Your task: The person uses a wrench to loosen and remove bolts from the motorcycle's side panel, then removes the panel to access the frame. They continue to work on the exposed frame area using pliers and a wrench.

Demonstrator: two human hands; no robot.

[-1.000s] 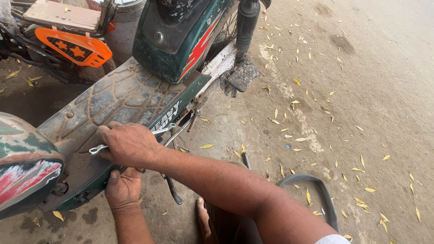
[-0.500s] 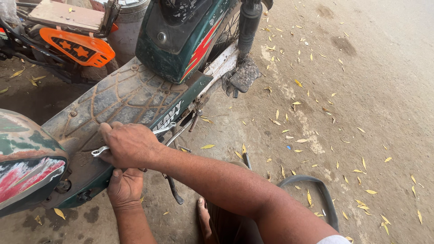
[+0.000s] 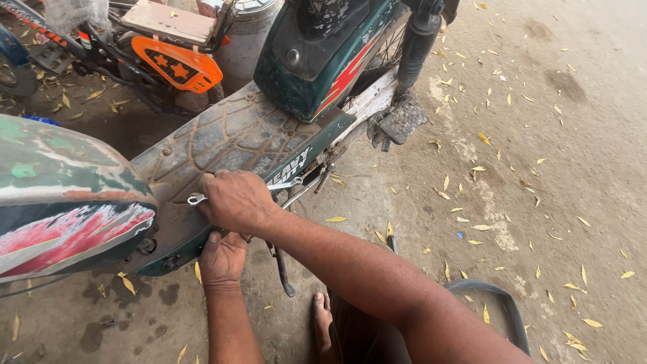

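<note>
Looking down from the head camera: right hand [image 3: 232, 200] clenched over a slim silver wrench [image 3: 197, 199], ring end poking out left of the knuckles, other end showing at the right near the lettered trim. Wrench bright, thin, lying flat across the footboard [image 3: 222, 138] of a dark green moped [image 3: 317, 61]. Footboard brown, dusty, moulded in a tyre-like tread, scuffed at the edges. Left hand [image 3: 222, 259] pressed up under the footboard's lower rim, fingers hidden beneath it, grip impossible to tell. Kickstand [image 3: 282, 269] hanging just beside that wrist. Bare foot [image 3: 323, 323] on leaf-strewn concrete ground [image 3: 539, 168].
</note>
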